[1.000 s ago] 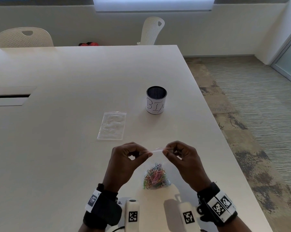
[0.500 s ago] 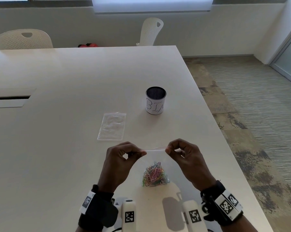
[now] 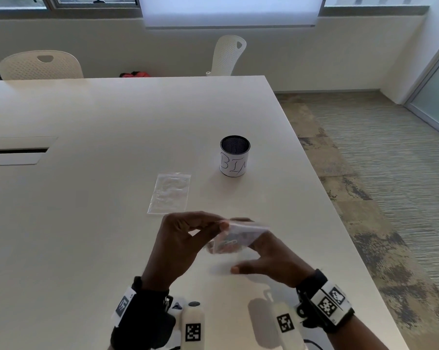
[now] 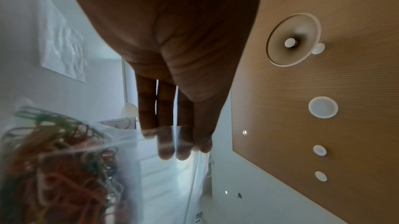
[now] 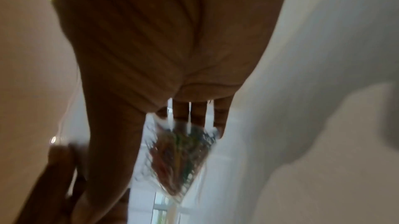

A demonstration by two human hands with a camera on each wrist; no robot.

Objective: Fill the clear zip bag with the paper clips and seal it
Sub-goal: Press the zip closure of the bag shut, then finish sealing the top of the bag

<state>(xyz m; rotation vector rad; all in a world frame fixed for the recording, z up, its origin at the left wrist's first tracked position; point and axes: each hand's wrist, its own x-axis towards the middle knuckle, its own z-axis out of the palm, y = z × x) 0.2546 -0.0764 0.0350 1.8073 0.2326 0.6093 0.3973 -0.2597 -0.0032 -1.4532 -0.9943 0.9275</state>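
The clear zip bag [image 3: 238, 234] is held above the white table [image 3: 112, 236], tipped over and blurred. Coloured paper clips [image 4: 60, 159] are bunched inside it, also seen in the right wrist view as paper clips [image 5: 179, 156]. My left hand [image 3: 219, 224] pinches the bag's top edge at its left end. My right hand [image 3: 253, 248] is turned palm up beneath the bag with its fingers [image 5: 198, 113] straight. The bag rests on them, and the thumb stands apart from it. Whether the zip strip is closed I cannot tell.
A second, empty clear zip bag [image 3: 170, 193] lies flat just beyond my hands. A mesh cup marked BIN [image 3: 234, 160] stands further back right. The table's right edge [image 3: 339, 223] runs close to my right wrist. A cable slot [image 3: 16, 150] is at far left.
Earlier both hands pinched the bag's top edge while it hung upright. Now the right hand has let go of the edge and slid under the bag, which has tipped sideways.
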